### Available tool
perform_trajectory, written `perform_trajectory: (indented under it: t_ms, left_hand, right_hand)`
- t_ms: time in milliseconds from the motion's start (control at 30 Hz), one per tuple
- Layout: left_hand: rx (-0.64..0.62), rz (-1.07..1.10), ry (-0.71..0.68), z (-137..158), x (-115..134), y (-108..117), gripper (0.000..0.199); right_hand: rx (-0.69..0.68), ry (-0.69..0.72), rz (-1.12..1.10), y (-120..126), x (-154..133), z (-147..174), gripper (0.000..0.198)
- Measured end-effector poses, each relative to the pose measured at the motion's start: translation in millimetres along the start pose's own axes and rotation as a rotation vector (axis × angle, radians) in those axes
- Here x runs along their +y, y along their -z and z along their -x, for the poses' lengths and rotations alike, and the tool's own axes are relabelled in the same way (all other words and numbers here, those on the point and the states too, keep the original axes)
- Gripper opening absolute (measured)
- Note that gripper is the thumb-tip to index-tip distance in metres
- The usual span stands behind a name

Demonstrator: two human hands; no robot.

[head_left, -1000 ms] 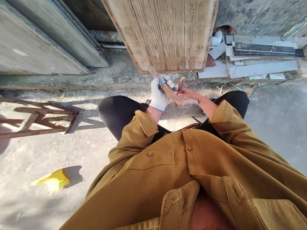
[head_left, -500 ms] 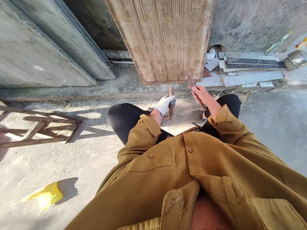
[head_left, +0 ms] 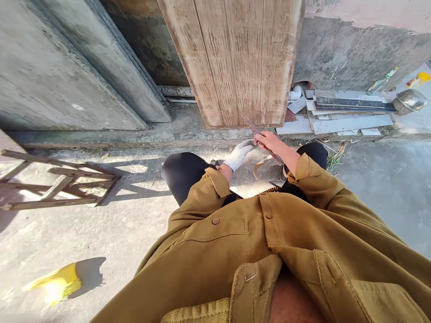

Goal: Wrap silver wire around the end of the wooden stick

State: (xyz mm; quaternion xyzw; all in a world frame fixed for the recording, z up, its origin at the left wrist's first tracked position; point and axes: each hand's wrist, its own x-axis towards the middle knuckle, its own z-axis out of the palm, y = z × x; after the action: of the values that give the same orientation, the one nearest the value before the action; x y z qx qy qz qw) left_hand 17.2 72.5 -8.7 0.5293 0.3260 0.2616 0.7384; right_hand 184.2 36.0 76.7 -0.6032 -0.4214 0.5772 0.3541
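My left hand (head_left: 239,154), in a white work glove with greyish fingertips, reaches right until its fingers meet my right hand. These gloved fingers are pressed together at the bar; what they hold, if anything, is hidden. My bare right hand (head_left: 267,140) is closed around a thin reddish-brown bar (head_left: 249,124), which slants from upper left to lower right. Just below the hands shows a curved tan strip (head_left: 258,169), partly blurred; whether it hangs or lies on the ground I cannot tell. Beyond the hands leans a worn wooden plank panel (head_left: 235,67).
At left a wooden frame (head_left: 54,204) lies near grey slabs (head_left: 87,85). A yellow object (head_left: 57,282) is on the concrete at lower left. Stacked tile strips (head_left: 353,121), a bottle (head_left: 382,80) and a metal bowl (head_left: 411,101) stand at right. My knees are bent beneath the hands.
My left hand has moved right to meet my right hand, and the brown curved piece it held now shows below them. My right hand and bar shifted left. The camera view tilted slightly upward.
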Motion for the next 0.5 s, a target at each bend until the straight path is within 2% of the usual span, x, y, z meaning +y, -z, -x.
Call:
perform_trajectory:
  t_ms: [133,233,300,367,433,500]
  left_hand:
    - [-0.052,0.063,-0.040,-7,14,6,0.037]
    - [-0.095,-0.002,-0.005,-10,43,17,0.038]
    - [-0.132,-0.194,0.006,-15,68,27,0.031]
    - [-0.113,-0.519,-0.038,-23,93,40,0.022]
    - [-0.020,-0.786,-0.139,-33,112,53,0.018]
    - [0.045,-0.896,-0.199,-42,122,64,0.022]
  right_hand:
    - [0.050,0.006,0.028,14,-33,-12,0.027]
    - [0.157,0.051,0.141,34,-50,-31,0.020]
    - [0.225,0.074,0.385,47,-55,-44,0.018]
    - [0.219,0.069,0.727,55,-56,-54,0.019]
    - [0.119,0.042,0.959,58,-53,-61,0.021]
    - [-0.023,0.010,1.034,54,-46,-65,0.024]
